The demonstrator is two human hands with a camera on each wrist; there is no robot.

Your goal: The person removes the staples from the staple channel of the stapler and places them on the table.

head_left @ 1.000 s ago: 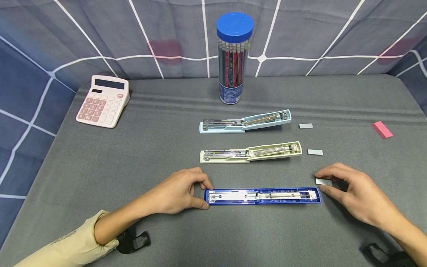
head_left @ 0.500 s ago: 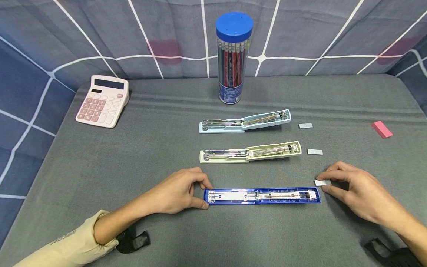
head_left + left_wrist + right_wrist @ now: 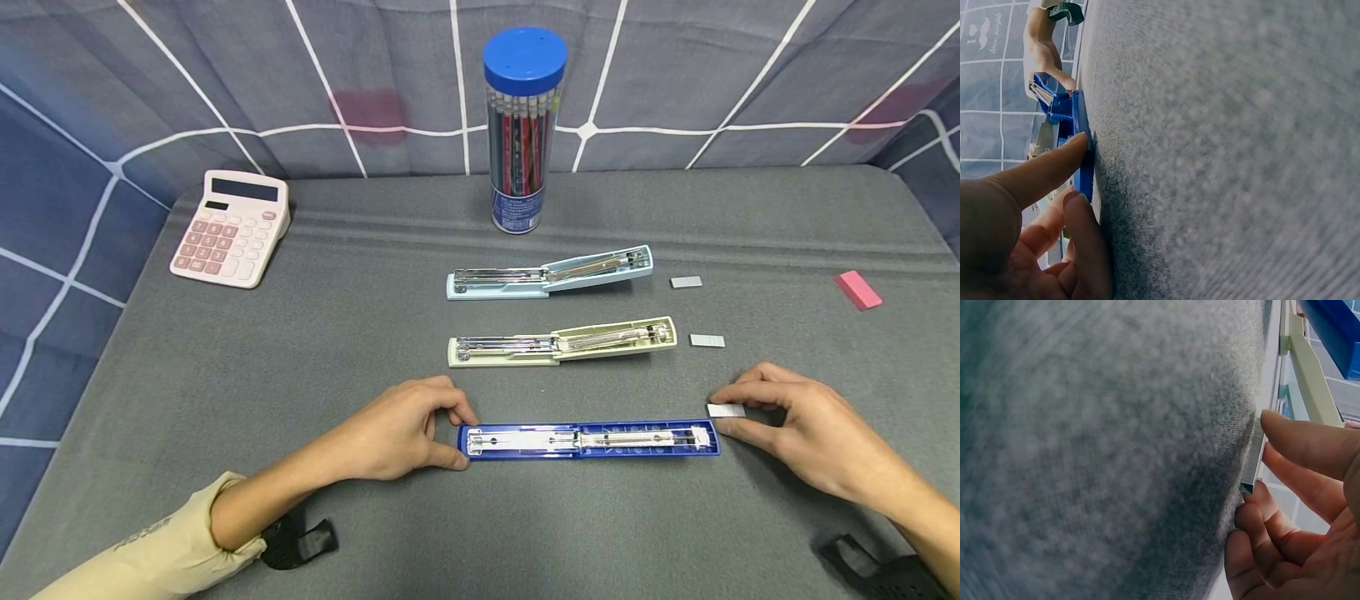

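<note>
A blue stapler (image 3: 525, 442), opened out flat, lies across the near part of the table. My left hand (image 3: 408, 429) grips its left end, the thumb on the near side and fingers on the far side. My right hand (image 3: 798, 429) pinches a strip of staples (image 3: 726, 411) just beyond the stapler's right end. In the right wrist view that strip (image 3: 1251, 456) lies low against the cloth, between thumb and fingers. Farther back are an opened pale green stapler (image 3: 562, 343) and an opened light blue stapler (image 3: 551, 273).
One staple strip (image 3: 707, 341) lies right of the green stapler, another strip (image 3: 686, 282) right of the light blue one. A pink eraser (image 3: 858, 290) is at the right. A tub of pencils (image 3: 522, 133) stands at the back, and a pink calculator (image 3: 231, 229) lies back left.
My right fingers have shifted slightly on the staple strip, which has turned and moved a little. The left hand and the blue stapler look the same.
</note>
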